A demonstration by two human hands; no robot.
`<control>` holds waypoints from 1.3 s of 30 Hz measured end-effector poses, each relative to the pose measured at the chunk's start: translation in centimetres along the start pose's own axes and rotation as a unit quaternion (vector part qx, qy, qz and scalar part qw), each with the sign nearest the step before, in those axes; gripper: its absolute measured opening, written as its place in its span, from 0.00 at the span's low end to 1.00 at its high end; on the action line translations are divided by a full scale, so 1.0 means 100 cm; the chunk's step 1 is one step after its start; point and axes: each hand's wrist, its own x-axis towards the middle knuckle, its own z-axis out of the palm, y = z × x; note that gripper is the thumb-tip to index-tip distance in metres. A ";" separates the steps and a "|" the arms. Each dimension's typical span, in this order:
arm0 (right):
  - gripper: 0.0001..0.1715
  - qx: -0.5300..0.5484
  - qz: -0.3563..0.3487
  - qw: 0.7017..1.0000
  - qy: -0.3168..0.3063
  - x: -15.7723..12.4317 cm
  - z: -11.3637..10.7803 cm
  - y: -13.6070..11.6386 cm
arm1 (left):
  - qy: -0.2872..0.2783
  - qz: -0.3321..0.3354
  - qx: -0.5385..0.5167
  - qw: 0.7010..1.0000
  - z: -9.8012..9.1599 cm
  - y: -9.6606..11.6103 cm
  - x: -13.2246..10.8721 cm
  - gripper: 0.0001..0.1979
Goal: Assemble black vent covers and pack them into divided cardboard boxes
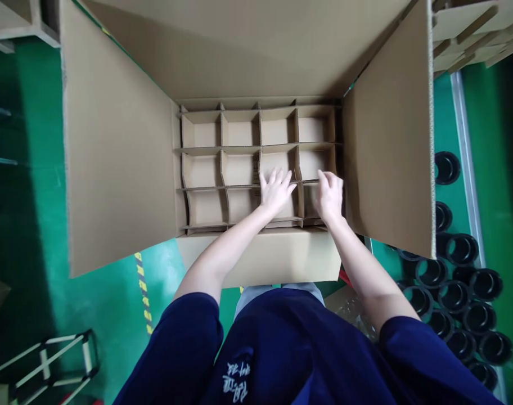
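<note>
An open cardboard box [260, 256] stands in front of me with all its flaps spread out. Inside sits a cardboard divider grid [239, 149] that forms several square cells. My left hand [275, 191] lies flat with fingers spread on the grid, in the near row right of the middle. My right hand [330, 194] rests on the grid's near right corner cell, fingers bent slightly downward over a divider strip. Neither hand holds anything that I can see. The cells in view look empty.
Several black round cup-like parts [459, 281] lie packed on a surface at the right. Stacked cardboard pieces [467, 34] sit at the top right. The floor [24, 225] is green, with a yellow-black stripe [142, 292] and a small cart frame [49, 360] at lower left.
</note>
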 end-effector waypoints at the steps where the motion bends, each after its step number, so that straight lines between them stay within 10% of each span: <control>1: 0.35 0.006 0.028 0.999 0.017 -0.007 0.000 0.007 | -0.007 -0.002 0.014 1.000 0.002 -0.006 -0.006 0.27; 10: 0.42 -0.005 0.040 0.997 -0.072 -0.031 0.020 0.056 | -0.012 0.019 0.058 0.998 0.023 -0.016 -0.006 0.33; 15: 0.40 0.004 -0.012 1.000 -0.020 -0.022 0.006 0.012 | 0.016 0.012 0.054 0.998 0.011 -0.013 -0.019 0.33; 20: 0.45 0.000 -0.110 0.991 -0.075 -0.006 0.026 -0.049 | 0.102 -0.151 0.064 0.981 -0.010 -0.067 -0.056 0.38; 24: 0.46 -0.021 -0.118 0.987 -0.107 -0.006 0.049 -0.058 | 0.042 -0.176 0.061 0.982 -0.012 -0.114 -0.078 0.40; 28: 0.45 -0.024 -0.120 0.987 -0.107 -0.011 0.050 -0.051 | 0.051 -0.168 0.051 0.983 -0.009 -0.116 -0.083 0.40; 33: 0.43 0.012 -0.097 0.992 -0.075 0.008 0.045 -0.066 | 0.096 -0.185 0.047 0.977 -0.035 -0.120 -0.066 0.36; 39: 0.41 0.024 -0.135 0.988 -0.075 0.091 0.058 -0.098 | 0.105 -0.218 0.071 0.968 -0.078 -0.173 -0.011 0.36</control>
